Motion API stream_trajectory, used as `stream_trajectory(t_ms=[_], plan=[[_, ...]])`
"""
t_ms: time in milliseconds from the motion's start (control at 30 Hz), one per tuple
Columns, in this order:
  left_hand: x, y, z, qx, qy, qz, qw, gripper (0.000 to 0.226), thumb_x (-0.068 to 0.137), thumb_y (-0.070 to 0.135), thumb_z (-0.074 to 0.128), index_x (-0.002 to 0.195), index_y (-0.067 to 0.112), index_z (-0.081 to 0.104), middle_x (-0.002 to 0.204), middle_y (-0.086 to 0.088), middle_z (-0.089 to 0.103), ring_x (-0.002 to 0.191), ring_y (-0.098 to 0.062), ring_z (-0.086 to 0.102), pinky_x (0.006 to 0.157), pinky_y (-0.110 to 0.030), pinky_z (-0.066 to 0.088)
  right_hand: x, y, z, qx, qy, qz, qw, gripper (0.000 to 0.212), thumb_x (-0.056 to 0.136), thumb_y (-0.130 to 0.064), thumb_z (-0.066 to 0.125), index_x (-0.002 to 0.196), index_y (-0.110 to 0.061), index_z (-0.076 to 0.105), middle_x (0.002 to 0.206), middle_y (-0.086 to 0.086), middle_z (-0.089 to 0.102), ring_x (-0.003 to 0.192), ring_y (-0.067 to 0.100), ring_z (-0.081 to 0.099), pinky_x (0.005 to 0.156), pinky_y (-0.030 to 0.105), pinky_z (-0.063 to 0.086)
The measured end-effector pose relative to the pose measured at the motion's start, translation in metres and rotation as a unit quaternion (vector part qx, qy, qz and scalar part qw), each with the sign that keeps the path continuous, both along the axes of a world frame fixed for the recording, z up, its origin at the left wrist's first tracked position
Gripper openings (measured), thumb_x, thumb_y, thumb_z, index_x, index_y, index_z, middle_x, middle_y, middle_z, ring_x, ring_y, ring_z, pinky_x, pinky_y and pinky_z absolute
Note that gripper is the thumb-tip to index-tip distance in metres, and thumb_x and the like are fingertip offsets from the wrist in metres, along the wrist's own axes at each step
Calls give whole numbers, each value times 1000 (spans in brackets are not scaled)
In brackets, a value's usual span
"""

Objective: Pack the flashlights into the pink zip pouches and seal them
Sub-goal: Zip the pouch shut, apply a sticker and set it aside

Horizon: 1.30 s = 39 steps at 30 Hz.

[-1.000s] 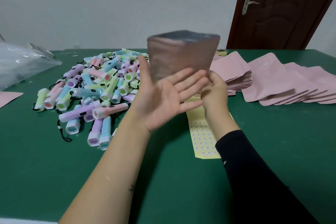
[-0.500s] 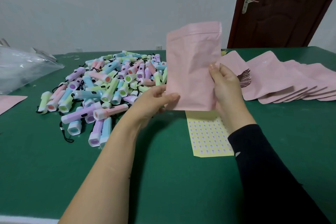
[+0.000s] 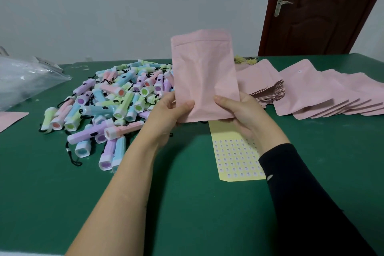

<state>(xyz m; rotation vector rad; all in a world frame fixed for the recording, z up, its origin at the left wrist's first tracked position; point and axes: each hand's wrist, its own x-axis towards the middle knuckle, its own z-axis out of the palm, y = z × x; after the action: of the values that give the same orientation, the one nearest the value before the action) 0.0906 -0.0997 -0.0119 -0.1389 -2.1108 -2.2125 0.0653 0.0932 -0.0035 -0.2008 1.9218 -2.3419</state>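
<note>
I hold one pink zip pouch (image 3: 204, 74) upright above the green table (image 3: 187, 203), its zip end at the top. My left hand (image 3: 168, 116) pinches its lower left corner, thumb on the front. My right hand (image 3: 239, 114) pinches the lower right corner the same way. A heap of pastel flashlights (image 3: 112, 106) with black cords lies to the left, behind my left hand. A fanned stack of flat pink pouches (image 3: 307, 93) lies on the right.
A yellow sheet of small stickers (image 3: 234, 156) lies under my right wrist. A clear plastic bag (image 3: 25, 81) sits at the far left, with another pink pouch (image 3: 10, 118) at the left edge. A brown door (image 3: 324, 8) stands behind the table.
The pouch has turned from edge-on to upright and flat-faced. My left hand went from an open palm to pinching its lower left corner; my right hand slid down to the lower right corner.
</note>
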Motion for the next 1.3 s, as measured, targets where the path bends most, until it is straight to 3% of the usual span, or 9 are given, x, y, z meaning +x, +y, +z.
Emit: stream_trajectory(t_ms=[100, 233, 300, 500, 700, 833, 967, 1133, 1300], plan=[[0, -1, -1, -35, -19, -32, 999, 25, 87, 12, 71, 107, 26, 66, 104, 2, 74, 91, -18, 64, 84, -36, 45, -2, -2, -1, -13, -6, -12, 1000, 14, 87, -11, 70, 100, -16, 66, 95, -2, 75, 84, 16, 71, 74, 35, 58], [0, -1, -2, -34, -8, -9, 999, 22, 86, 9, 72, 103, 22, 69, 91, 7, 76, 71, -5, 66, 66, -19, 49, -2, -4, -4, -36, -15, 2, 999, 13, 89, -10, 67, 101, -15, 66, 90, -3, 76, 82, 16, 72, 71, 35, 60], [0, -2, -2, -30, -4, -7, 1000, 22, 86, 6, 71, 103, 20, 70, 94, 3, 76, 74, -6, 67, 65, -18, 50, -1, -3, -5, -46, -21, 21, 998, 18, 88, -9, 68, 105, -13, 66, 94, 0, 76, 85, 17, 73, 67, 33, 60], [1, -3, -1, -9, -19, 16, 1000, 30, 75, 11, 78, 104, 14, 71, 108, -15, 72, 92, -28, 60, 90, -47, 44, 0, -2, -6, -52, -40, 53, 996, 31, 82, -7, 74, 112, -7, 64, 97, 5, 76, 87, 18, 73, 66, 29, 58], [0, -2, 0, -6, -44, 8, 999, 47, 67, 21, 79, 111, 10, 67, 108, -11, 73, 91, -25, 66, 83, -40, 49, -1, -3, -10, -8, -26, 60, 998, 22, 84, -8, 72, 105, -13, 68, 96, 3, 76, 87, 17, 73, 67, 32, 59], [0, -3, 0, 1, -51, -2, 999, 36, 80, 15, 77, 115, 13, 66, 105, -2, 75, 97, -23, 72, 88, -38, 55, 1, -4, -8, 44, -17, 60, 997, 24, 82, -17, 76, 105, -15, 69, 98, -1, 76, 92, 17, 72, 78, 34, 59], [2, -2, 1, 19, -70, -17, 997, 41, 74, 16, 80, 113, 13, 66, 101, -1, 76, 85, -17, 74, 64, -26, 56, 3, -3, -7, 52, -9, 30, 998, 27, 78, -18, 80, 103, -13, 72, 96, 2, 76, 93, 20, 73, 85, 35, 56], [3, -3, 3, 22, -85, -10, 996, 60, 61, 27, 82, 116, 10, 65, 106, -3, 75, 97, -22, 72, 83, -34, 57, 4, -4, -8, 97, -19, 36, 994, 36, 73, -25, 83, 105, -13, 72, 97, 0, 76, 93, 20, 72, 87, 38, 57], [6, 1, 2, 29, -98, -32, 994, 57, 62, 24, 80, 115, 9, 66, 107, -6, 75, 94, -21, 72, 75, -27, 58, 1, -4, -8, 88, -21, 7, 996, 32, 72, -28, 85, 99, -15, 73, 92, -2, 77, 87, 18, 73, 77, 34, 58]])
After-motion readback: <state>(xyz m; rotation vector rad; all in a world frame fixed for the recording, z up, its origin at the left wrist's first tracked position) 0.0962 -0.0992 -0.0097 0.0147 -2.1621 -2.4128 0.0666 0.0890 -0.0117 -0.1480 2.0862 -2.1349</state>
